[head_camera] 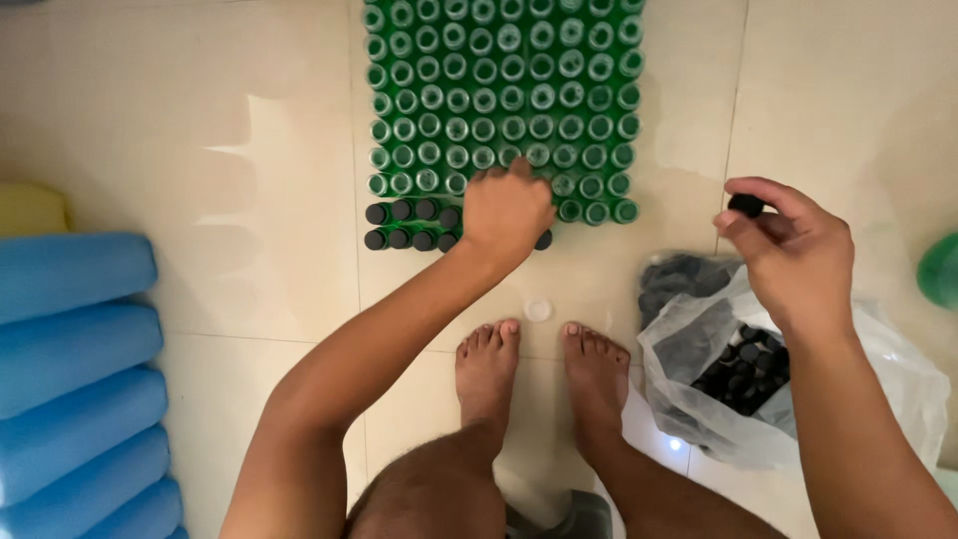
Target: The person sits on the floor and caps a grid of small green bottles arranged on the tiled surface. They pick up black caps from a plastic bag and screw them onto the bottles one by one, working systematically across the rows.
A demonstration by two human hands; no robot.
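Black cap (745, 206) sits pinched between the thumb and fingers (733, 226) of the right hand (793, 262), held in the air above the floor and well to the right of the bottles. It is small and round, with no long axis to speak of. The left hand (507, 212) rests on the near edge of the block of green bottles (504, 100), its fingers curled down over a bottle top in the front rows; what they grip is hidden beneath the hand, so I cannot tell whether they are closed on anything. The left hand is on the bottles; the right, with the cap, lies off to their right.

Most bottles stand upright with open mouths, packed in tight rows. A short run at the near left corner already wears black caps (411, 225). Just under the right hand lies a clear plastic bag (798, 399) holding more dark caps. A small white disc (538, 310) lies on the cream tiled floor (200, 150) near the person's bare feet (544, 369). Blue foam rolls (75, 369) are stacked at the left, and something green (940, 269) shows at the right edge.
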